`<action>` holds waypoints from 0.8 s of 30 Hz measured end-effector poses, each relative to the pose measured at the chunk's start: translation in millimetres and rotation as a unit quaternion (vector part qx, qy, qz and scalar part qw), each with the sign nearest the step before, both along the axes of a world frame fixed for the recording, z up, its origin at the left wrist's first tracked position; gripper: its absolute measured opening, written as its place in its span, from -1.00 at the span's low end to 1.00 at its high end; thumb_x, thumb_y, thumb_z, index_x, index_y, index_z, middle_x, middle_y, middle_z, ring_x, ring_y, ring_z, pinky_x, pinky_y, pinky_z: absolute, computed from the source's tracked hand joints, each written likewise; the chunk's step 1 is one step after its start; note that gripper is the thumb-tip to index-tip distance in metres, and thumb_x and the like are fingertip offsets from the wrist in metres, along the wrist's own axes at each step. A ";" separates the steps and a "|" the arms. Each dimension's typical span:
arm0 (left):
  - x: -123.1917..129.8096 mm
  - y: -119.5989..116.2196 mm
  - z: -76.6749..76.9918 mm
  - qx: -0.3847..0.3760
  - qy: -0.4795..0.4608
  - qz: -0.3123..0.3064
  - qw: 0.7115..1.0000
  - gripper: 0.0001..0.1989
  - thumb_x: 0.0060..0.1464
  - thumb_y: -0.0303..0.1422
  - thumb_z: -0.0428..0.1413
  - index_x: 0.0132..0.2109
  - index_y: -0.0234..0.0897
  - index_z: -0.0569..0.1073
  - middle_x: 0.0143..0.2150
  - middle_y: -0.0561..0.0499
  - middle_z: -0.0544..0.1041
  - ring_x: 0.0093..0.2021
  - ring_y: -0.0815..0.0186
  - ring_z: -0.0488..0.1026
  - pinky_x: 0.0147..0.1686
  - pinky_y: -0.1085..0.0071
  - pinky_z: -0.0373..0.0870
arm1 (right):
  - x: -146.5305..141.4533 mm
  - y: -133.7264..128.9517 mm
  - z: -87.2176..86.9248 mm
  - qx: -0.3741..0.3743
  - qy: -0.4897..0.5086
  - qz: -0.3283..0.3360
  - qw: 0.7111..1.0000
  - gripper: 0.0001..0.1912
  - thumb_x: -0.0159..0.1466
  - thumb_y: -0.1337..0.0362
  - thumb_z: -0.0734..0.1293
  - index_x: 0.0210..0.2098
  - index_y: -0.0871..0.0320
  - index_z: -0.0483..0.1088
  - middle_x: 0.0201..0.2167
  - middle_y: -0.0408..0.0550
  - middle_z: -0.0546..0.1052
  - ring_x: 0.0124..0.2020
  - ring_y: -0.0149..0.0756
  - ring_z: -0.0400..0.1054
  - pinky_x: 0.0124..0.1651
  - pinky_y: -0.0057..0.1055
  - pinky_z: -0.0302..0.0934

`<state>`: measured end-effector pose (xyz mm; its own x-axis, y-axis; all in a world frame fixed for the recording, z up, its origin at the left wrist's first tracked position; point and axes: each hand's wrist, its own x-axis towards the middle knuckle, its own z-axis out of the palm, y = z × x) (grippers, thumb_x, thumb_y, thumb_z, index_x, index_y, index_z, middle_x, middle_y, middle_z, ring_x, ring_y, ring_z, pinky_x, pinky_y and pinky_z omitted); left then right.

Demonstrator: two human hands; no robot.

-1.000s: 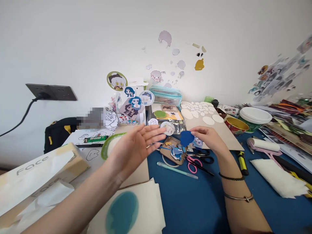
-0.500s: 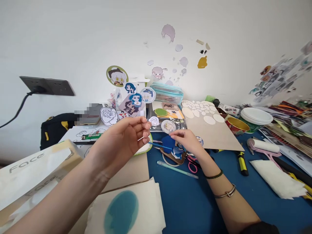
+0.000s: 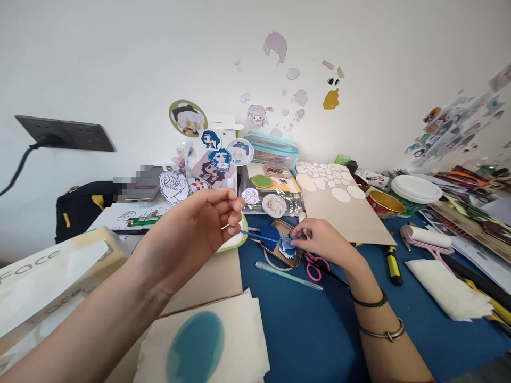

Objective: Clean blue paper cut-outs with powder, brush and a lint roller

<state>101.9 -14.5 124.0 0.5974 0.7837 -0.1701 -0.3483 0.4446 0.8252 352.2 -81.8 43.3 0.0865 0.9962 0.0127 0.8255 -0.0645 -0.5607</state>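
My left hand [image 3: 195, 229] is raised at centre left, its palm showing and its fingers loosely curled with small gaps. Nothing shows in the palm. A thin blue stick [image 3: 259, 235] runs right from beside its lower fingertips towards a brown tray [image 3: 279, 224]. Over that tray, my right hand [image 3: 299, 237] pinches a small blue paper cutout [image 3: 290, 243]; other blue and white cutouts lie just below. At the tray's left is a round dark-blue piece [image 3: 270, 237]. Pink-handled scissors [image 3: 313, 271] and a pale green pen [image 3: 289, 276] lie nearer me.
Front left, a paper stack [image 3: 243, 340] bears a teal oval [image 3: 195, 348] beside a tissue box [image 3: 59, 287]. Behind are a clear pencil case [image 3: 271, 150] and a board with white ovals [image 3: 351, 218]. A lint roller [image 3: 431, 238] and tubs stand right.
My right hand has moved slightly right and down over the tray, its fingers now at the blue cutouts, and more of the tray shows. My left hand keeps its pose. The view has shifted slightly.
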 end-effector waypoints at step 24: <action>-2.3 -4.3 -3.5 0.015 0.010 -0.024 1.000 -0.81 0.16 -0.43 -0.02 -0.42 -0.32 0.35 -0.46 0.08 0.32 -0.54 0.48 0.22 -0.51 0.55 0.30 | 8.3 -5.0 2.5 -0.036 0.105 0.013 0.994 -0.83 0.14 0.17 0.35 -0.33 0.12 0.38 -0.61 -0.30 0.15 -0.57 -0.44 0.06 -0.50 -0.47 -0.04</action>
<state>99.7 -18.8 120.6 0.6311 0.7591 -0.1595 -0.3108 0.4359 0.8446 360.5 -86.9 45.8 0.0537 0.9958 -0.0740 0.6924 -0.0905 -0.7158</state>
